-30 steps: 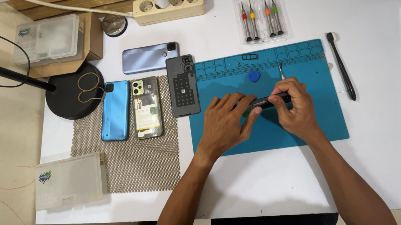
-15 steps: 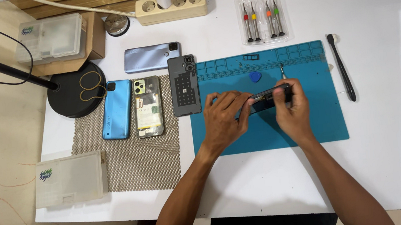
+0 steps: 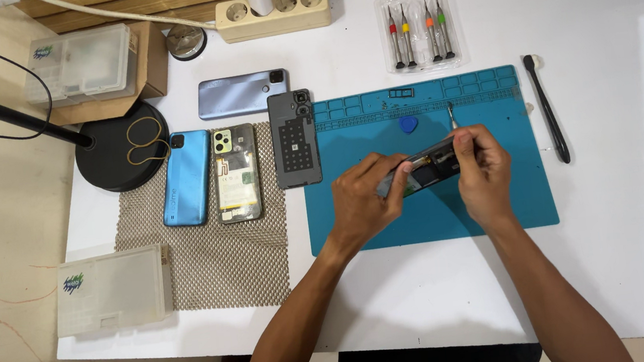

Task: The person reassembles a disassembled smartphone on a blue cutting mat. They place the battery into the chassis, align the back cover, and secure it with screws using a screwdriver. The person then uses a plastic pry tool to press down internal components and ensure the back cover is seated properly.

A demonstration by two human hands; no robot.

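Tilted steeper since earlier: opened phone (image 3: 424, 171) gripped end to end, left hand (image 3: 365, 200) low, right hand (image 3: 482, 171) high, over teal mat (image 3: 503, 209).

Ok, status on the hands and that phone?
Left hand and right hand both gripping the opened phone, held tilted above the blue mat. Blue pick lying behind it. Nothing blocking.
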